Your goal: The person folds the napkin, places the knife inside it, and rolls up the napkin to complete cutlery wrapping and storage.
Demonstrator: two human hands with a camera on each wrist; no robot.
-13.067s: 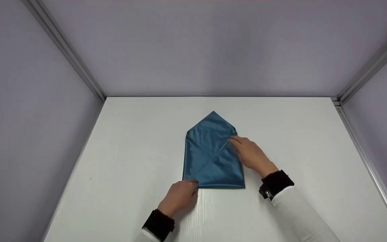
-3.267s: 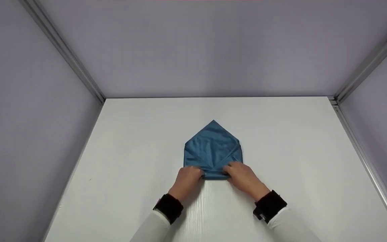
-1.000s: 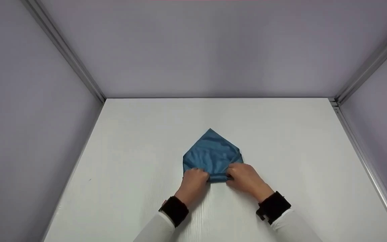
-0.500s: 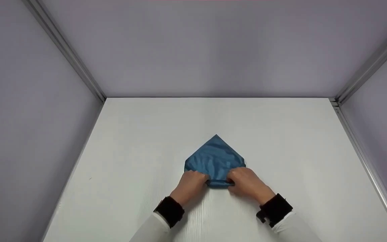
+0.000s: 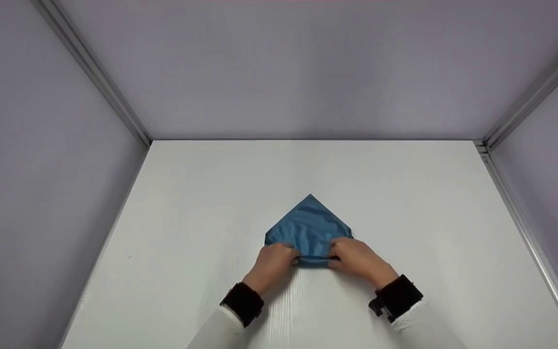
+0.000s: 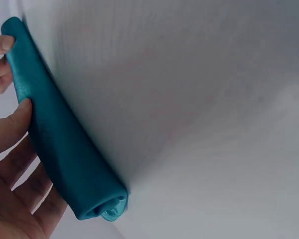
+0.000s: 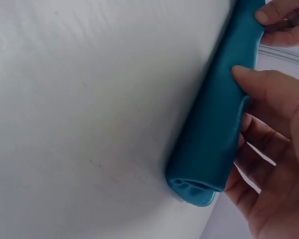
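While the blue cloth point(image 5: 309, 227) lies on the white table point(image 5: 201, 218) near its front middle, its near edge is wound into a tight roll point(image 6: 65, 149) and its far part lies flat, tapering to a point that aims away from the person. The left hand point(image 5: 272, 261) grips the left end of the roll, thumb on top and fingers curled beneath it. The right hand point(image 5: 359, 259) grips the right end the same way, its thumb pressed on the roll's upper side and its fingers tucked under. Both hands lie side by side, close together, with a short stretch of roll showing between them. Black wrist straps point(image 5: 395, 296) and white sleeves point(image 5: 422, 329) cover the forearms.
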